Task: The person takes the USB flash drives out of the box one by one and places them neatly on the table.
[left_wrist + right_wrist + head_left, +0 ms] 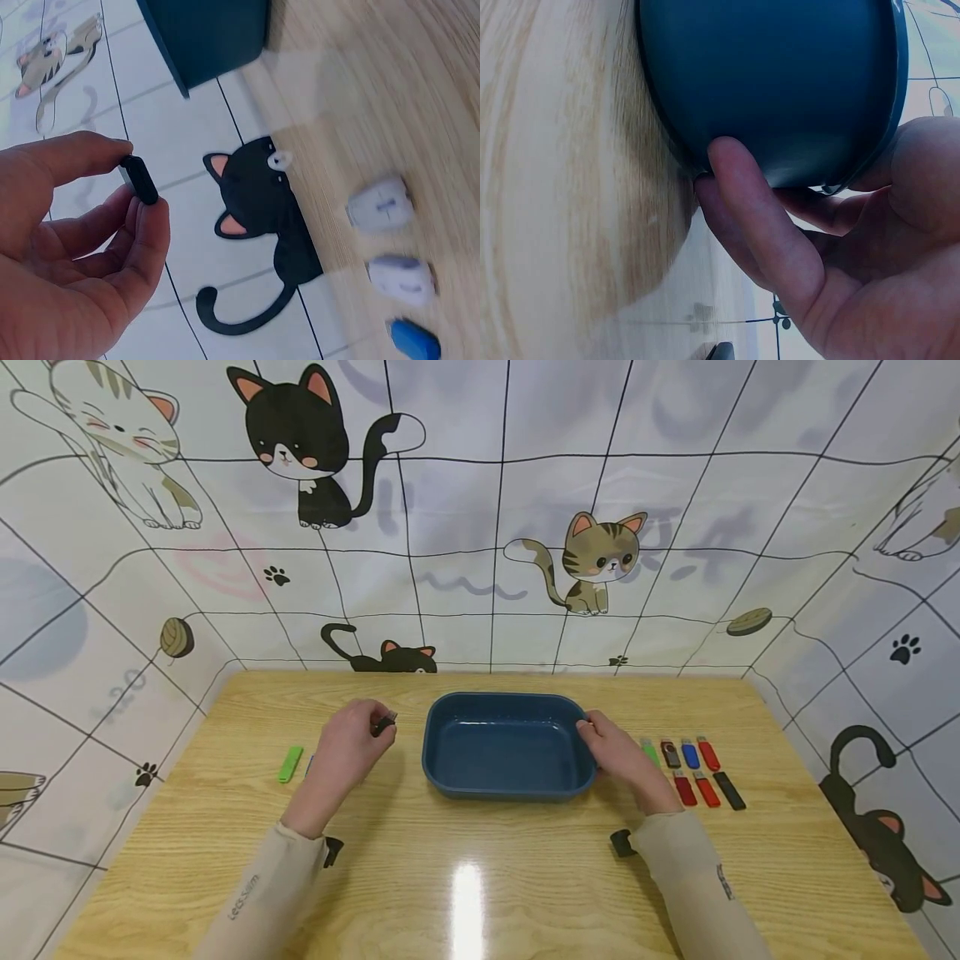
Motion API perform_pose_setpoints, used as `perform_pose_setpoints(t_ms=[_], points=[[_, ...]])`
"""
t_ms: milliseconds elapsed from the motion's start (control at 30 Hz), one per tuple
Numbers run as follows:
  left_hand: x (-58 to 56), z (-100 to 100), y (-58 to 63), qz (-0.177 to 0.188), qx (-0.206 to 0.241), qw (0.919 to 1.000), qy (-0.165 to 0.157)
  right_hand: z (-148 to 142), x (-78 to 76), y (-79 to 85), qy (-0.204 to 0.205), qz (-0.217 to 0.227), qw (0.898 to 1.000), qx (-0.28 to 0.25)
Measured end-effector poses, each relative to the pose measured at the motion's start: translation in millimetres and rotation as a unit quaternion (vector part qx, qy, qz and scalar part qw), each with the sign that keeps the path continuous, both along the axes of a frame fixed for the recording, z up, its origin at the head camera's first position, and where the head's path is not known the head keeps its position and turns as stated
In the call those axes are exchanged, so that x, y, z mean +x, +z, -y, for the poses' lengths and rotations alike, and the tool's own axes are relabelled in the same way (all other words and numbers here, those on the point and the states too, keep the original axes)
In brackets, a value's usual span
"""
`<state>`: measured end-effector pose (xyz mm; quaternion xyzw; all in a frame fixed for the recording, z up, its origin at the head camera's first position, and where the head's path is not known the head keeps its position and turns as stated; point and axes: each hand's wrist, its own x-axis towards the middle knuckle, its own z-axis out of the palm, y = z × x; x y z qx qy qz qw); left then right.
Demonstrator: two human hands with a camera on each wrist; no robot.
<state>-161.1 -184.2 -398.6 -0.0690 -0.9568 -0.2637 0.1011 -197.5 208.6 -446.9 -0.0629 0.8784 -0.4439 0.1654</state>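
Note:
My left hand pinches a black USB flash drive between thumb and fingers, above the table left of a dark blue rectangular dish. In the left wrist view the same black USB flash drive is held at the fingertips. The right hand grips the dish by its right end; in the right wrist view, fingers lie along the outer wall and the thumb is up at the rim. Inside, the dish shows only its bare floor.
Left on the table lie a green flash drive and a blue one mostly hidden by the left hand. Two whitish pieces show in the left wrist view. Right of the dish, several flash drives lie in two rows. A cat-printed cloth stands behind.

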Motion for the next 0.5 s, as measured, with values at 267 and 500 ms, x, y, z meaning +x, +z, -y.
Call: perform_pose_setpoints(t_ms=[267,500], points=[[2.9,25.7,0.8,0.007,0.004,0.9998,0.019,-0.4,-0.5,-0.6,0.001,0.0,1.0,0.005],[7.4,51.5,-1.0,0.032,0.007,0.9989,0.032,-0.8,0.0,1.1,0.003,-0.007,1.0,0.011]])
